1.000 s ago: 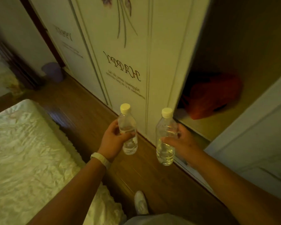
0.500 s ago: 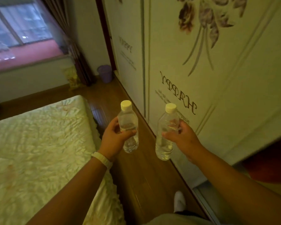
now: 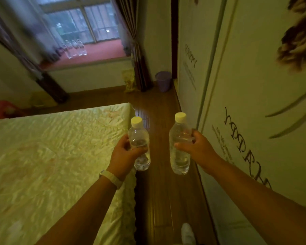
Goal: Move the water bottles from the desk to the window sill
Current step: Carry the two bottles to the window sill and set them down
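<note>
My left hand (image 3: 124, 154) grips left bottle (image 3: 140, 144), my right hand (image 3: 198, 149) grips right bottle (image 3: 180, 144); both upright, caps up. Window sill (image 3: 102, 56) lies far ahead, slightly left, beyond bed (image 3: 51, 156); left hand marginally nearer. Sill bottles (image 3: 76, 49) stand there.

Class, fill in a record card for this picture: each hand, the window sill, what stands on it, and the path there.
left hand: grips left bottle, capped, upright
right hand: grips right bottle, capped, upright
window sill: ahead, beyond the bed
sill bottles: standing on it, count unclear
path: wooden floor between bed and wardrobe
</note>
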`<action>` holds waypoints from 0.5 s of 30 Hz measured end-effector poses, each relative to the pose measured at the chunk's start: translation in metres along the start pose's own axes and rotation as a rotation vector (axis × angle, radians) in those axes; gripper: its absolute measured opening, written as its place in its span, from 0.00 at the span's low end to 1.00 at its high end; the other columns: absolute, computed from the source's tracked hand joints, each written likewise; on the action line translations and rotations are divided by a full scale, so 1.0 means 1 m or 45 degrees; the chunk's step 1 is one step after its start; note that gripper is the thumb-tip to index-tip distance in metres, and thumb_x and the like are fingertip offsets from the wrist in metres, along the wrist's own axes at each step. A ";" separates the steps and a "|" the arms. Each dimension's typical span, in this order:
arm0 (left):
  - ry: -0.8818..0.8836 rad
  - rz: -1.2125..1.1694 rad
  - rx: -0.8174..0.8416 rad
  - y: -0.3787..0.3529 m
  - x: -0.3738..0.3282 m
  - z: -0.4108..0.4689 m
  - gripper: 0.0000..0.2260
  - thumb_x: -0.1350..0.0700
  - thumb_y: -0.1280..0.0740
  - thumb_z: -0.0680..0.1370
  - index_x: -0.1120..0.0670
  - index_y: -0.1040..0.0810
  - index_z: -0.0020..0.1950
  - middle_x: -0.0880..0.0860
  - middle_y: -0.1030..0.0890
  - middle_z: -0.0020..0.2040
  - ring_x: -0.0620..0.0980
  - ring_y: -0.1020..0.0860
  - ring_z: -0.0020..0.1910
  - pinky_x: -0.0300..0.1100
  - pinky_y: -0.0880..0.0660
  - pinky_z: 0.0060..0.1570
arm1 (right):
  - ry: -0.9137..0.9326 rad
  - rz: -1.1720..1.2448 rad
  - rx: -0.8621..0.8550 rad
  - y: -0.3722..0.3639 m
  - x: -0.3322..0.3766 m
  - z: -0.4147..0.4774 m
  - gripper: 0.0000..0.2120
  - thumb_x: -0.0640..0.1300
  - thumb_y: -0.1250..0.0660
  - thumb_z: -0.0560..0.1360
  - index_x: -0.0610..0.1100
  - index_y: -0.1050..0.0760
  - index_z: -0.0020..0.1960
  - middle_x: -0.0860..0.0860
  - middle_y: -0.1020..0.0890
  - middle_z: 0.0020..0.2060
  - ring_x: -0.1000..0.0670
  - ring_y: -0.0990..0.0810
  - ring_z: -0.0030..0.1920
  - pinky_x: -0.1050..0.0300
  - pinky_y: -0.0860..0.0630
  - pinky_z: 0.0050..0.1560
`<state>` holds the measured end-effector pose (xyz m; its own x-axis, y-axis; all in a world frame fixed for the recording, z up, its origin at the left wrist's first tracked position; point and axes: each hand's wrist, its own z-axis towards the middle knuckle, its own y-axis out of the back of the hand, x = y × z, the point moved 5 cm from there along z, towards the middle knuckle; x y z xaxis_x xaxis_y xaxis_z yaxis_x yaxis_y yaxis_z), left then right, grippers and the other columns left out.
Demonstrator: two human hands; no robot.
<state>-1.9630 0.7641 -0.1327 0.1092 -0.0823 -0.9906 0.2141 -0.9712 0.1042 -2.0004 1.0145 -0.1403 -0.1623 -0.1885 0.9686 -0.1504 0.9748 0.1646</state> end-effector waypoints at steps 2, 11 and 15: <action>-0.032 -0.028 -0.046 -0.004 -0.007 0.017 0.24 0.60 0.22 0.65 0.53 0.21 0.61 0.53 0.14 0.52 0.52 0.16 0.51 0.46 0.18 0.48 | 0.046 -0.007 0.055 0.003 0.014 0.030 0.27 0.48 0.23 0.70 0.50 0.28 0.66 0.52 0.20 0.55 0.50 0.20 0.54 0.54 0.22 0.49; -0.038 -0.063 -0.160 0.009 -0.018 0.089 0.24 0.66 0.23 0.68 0.54 0.22 0.62 0.56 0.15 0.53 0.53 0.16 0.51 0.48 0.19 0.50 | 0.048 0.009 0.199 -0.017 0.032 0.108 0.25 0.46 0.23 0.70 0.52 0.28 0.63 0.56 0.20 0.51 0.56 0.20 0.50 0.62 0.26 0.41; -0.019 -0.103 -0.165 0.020 -0.008 0.132 0.23 0.68 0.23 0.68 0.52 0.21 0.60 0.54 0.15 0.52 0.51 0.15 0.50 0.43 0.19 0.46 | 0.036 -0.025 0.236 -0.033 0.036 0.150 0.26 0.47 0.23 0.70 0.53 0.28 0.65 0.56 0.19 0.53 0.55 0.20 0.52 0.60 0.24 0.44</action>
<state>-2.0879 0.7161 -0.1346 0.0721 -0.0092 -0.9974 0.3453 -0.9379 0.0336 -2.1472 0.9575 -0.1385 -0.1304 -0.2010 0.9709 -0.3308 0.9320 0.1485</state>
